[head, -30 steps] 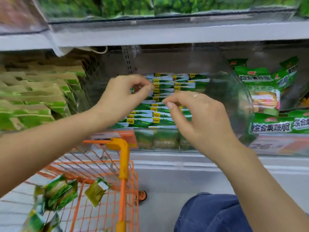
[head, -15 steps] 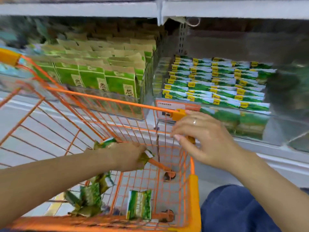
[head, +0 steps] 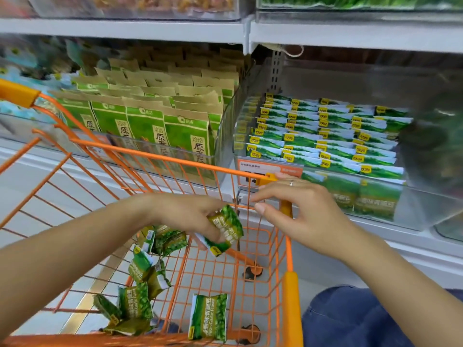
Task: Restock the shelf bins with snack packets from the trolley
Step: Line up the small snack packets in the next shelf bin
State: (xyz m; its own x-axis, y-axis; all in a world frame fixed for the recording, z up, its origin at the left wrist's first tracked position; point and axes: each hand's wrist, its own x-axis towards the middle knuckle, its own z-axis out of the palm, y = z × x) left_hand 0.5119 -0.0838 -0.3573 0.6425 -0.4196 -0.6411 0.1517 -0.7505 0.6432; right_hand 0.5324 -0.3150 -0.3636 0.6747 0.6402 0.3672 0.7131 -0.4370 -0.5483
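Our left hand [head: 190, 216] sits inside the trolley [head: 160, 159], fingers closed around one or two green pea packets [head: 225, 229], held clear of the basket floor. Our right hand [head: 298, 211] hovers loose over the trolley's near-right corner, fingers spread, gripping nothing; it looks just above the orange rim, and contact is hard to tell.

We judge the step as pickup: stock in hand, not yet carried across. More loose packets [head: 142, 276] lie on the wire floor below and to the left, and one more packet [head: 208, 316] stands up at the near edge.

The next move calls for lifting the grabbed stock over the rim and up to the right, into the clear shelf bin [head: 350, 181], where matching packets [head: 325, 136] already lie in neat overlapping rows. We'd want the same facing, label tab up, slotted in at the front without knocking the rows out of line. An orange price tag [head: 270, 171] is on the bin front.

The neighbouring bin to the left holds upright green-and-kraft bags [head: 150, 121]. White shelf boards run above, with more clear bins on top. The floor is pale, and a denim-covered knee [head: 350, 319] shows at bottom right.
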